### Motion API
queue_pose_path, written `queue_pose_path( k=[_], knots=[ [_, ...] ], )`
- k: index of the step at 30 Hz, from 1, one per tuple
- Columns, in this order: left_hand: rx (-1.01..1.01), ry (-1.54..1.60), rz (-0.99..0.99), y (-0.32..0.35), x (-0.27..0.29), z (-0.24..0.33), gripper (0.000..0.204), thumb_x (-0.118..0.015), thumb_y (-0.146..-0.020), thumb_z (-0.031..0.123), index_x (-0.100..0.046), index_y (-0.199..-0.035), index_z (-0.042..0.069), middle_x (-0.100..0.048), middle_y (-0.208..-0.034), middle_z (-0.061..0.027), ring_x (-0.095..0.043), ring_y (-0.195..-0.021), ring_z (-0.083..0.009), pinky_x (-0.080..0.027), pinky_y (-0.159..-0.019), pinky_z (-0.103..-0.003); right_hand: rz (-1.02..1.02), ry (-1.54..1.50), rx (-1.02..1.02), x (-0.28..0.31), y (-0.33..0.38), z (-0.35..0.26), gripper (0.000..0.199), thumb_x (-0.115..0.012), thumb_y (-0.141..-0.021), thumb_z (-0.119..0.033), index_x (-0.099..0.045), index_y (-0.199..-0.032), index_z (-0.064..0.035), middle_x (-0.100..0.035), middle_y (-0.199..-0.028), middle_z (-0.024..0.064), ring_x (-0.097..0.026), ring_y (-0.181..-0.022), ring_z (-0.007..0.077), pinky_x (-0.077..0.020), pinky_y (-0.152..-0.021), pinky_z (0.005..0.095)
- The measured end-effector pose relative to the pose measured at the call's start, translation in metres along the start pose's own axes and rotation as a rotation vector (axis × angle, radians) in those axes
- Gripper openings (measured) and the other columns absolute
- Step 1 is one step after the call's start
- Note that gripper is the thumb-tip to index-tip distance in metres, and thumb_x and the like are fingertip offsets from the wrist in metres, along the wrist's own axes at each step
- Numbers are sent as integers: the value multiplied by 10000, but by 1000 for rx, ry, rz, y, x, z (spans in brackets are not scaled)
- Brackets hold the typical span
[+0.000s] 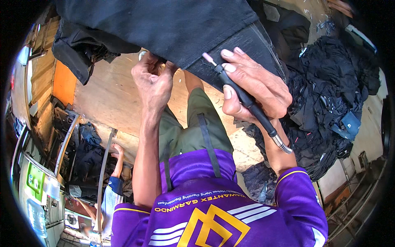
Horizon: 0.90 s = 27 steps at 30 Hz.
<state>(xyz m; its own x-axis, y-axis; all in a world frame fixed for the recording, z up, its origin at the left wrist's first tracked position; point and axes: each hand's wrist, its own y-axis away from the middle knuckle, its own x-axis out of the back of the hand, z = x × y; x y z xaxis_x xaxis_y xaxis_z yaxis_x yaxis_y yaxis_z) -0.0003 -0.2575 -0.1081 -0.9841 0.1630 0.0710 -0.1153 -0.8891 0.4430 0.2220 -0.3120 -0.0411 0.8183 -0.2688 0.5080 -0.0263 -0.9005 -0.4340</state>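
Observation:
A dark denim garment [164, 29] lies spread across the top of the view, its stitched hem band [242, 49] angled to the right. My right hand [259, 84] grips a black pen-shaped rotary grinder [242, 94], which has a small pink grinding stone at its tip and a metal spring collar at its rear. The stone appears just over the cloth near the hem; whether it touches I cannot tell. My left hand [154, 80] is closed at the garment's lower edge, thumb and fingers pinching there. Part of its fingers is hidden by the cloth.
A large heap of dark garments [329, 103] is at the right. On the left stand an orange panel [65, 84], metal rails [108, 164] and more dark clothes [84, 160]. Another person's arm [118, 158] shows at the lower left, near a clear water jug [37, 218].

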Motion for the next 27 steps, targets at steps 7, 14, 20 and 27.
queue_pose_path(
  k=[7, 14, 20, 27],
  knots=[
    [-8, 46, -12, -9, -3, -3, 225, -879, -957, 65, -781, -1120, -57, -819, -1027, -98, -685, -901, -92, -539, -817, -263, -86, -7, -35, -2, -1, 10, 368, -827, -733, -19, -830, -1100, 5, -814, -1000, 191, -827, -1075, 357, -675, -1001, 501],
    [5, 60, 3, -6, -5, 0, 188, -848, -967, 25, -768, -1104, -74, -818, -1012, -110, -726, -911, -110, -582, -822, -271, -18, 25, -27, -4, 1, 11, 350, -815, -743, -13, -826, -1091, 18, -811, -988, 182, -832, -1048, 358, -678, -997, 499],
    [20, -15, -7, -6, -3, -1, 207, -858, -966, 37, -764, -1110, -79, -815, -1026, -132, -744, -915, -134, -609, -862, -294, 23, 51, -28, -4, 1, 12, 319, -805, -751, -6, -823, -1068, 24, -807, -968, 164, -835, -1041, 355, -683, -986, 494],
    [16, 34, -5, -4, -4, 0, 244, -857, -979, 63, -749, -1134, -92, -810, -1037, -139, -773, -936, -172, -637, -890, -320, 63, 84, -48, -3, 2, 12, 288, -813, -764, -12, -819, -1049, 31, -812, -975, 164, -837, -1032, 348, -684, -982, 492]
  ],
)
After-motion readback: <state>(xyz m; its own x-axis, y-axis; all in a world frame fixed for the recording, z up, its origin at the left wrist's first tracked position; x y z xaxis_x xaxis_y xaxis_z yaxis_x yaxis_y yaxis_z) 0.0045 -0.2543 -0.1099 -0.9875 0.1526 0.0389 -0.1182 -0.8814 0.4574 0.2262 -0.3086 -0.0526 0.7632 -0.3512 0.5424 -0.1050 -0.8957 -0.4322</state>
